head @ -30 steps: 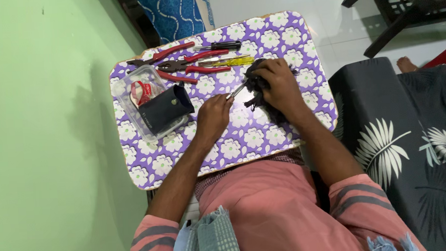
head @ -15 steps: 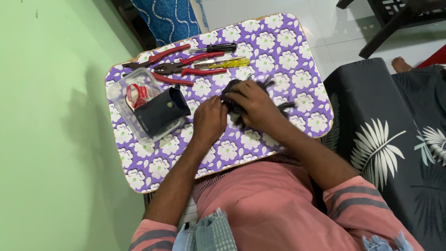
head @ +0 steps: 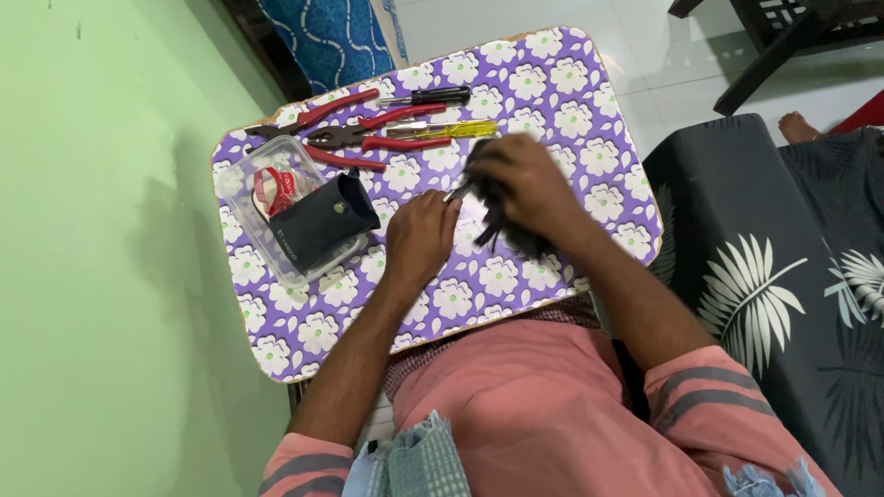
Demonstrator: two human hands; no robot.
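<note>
- Working over the middle of the purple flowered surface (head: pixel 574 84), both hands meet on a small dark object (head: pixel 506 231).
- Right hand (head: pixel 529 185) lies on top of it, fingers curled down over it in a closed grip; it is blurred, so the exact hold is hard to read.
- Left hand (head: pixel 420 241) sits just beside, fingers bunched and pinching a thin pale tip at the object's left end.
- Dark object rests on the surface under the right hand, black strands poking out below; what it is, I cannot tell.
- Risk, as I judge it: the thin tip could slip from the pinch, or a loose part could roll off the near edge.
- Around them: a clear box (head: pixel 277 221) with a black pouch (head: pixel 322 224) lying on it, close by the left hand.
- Red pliers (head: pixel 368 137), a yellow screwdriver (head: pixel 452 131) and a black screwdriver (head: pixel 435 97) lie behind, near the right hand and liable to be knocked.
</note>
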